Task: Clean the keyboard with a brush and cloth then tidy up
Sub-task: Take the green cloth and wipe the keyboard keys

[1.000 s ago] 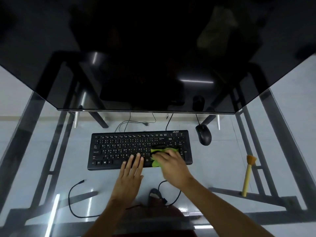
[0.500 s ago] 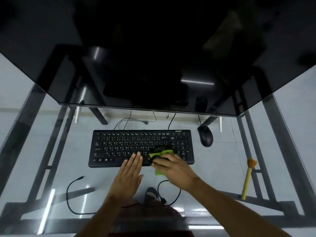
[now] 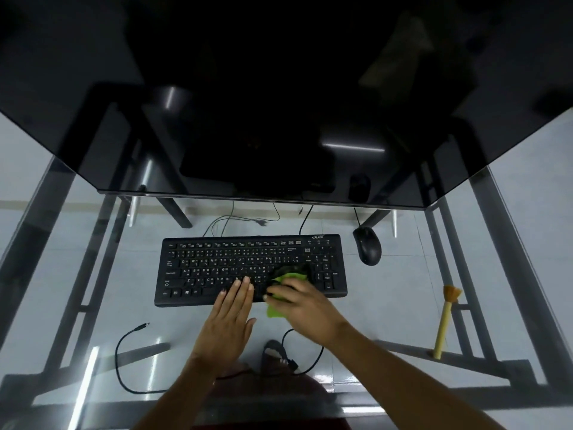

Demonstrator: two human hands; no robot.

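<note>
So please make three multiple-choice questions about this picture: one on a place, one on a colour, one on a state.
1. Where does the brush lie?
A. on the keyboard
B. on the glass, right of the keyboard
C. in the left hand

2. What colour is the cloth?
A. green
B. white
C. red

3. How is the left hand?
A. gripping the mouse
B. flat, fingers straight on the keyboard's front edge
C. holding the brush

Answers:
1 B, the brush lies alone on the table, past the keyboard.
2 A, green shows under the right hand.
3 B, its fingers lie straight on the lower keys; the mouse is untouched.
</note>
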